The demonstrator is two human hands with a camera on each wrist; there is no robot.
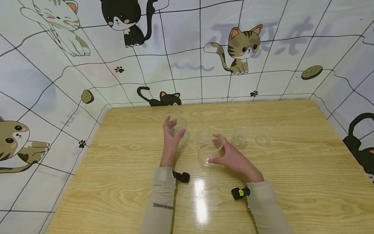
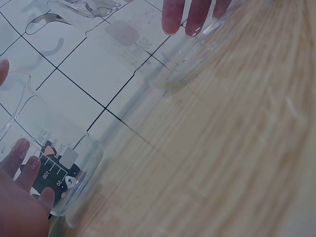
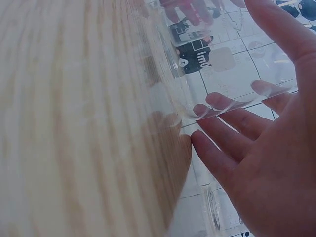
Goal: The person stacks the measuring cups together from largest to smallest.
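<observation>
My left hand (image 1: 171,138) holds a small clear glass beaker (image 1: 177,126), thumb on its right side and fingers round the far left. In the left wrist view this beaker (image 2: 79,160) shows white graduation marks and a pouring lip. Just to its right, my right hand (image 1: 232,157) grips a larger clear beaker (image 1: 208,150), with the thumb at the near side low down and fingers behind the glass. Through the left wrist view, a 500 ml mark shows on the large beaker (image 2: 118,37). The right wrist view has the right fingers (image 3: 232,131) spread along its wall.
Two smaller clear glass vessels (image 1: 239,136) stand side by side on the wooden table (image 1: 292,169), to the right of the large beaker. A cat-printed, grid-lined cloth wall (image 1: 187,65) rises behind the table and along both sides.
</observation>
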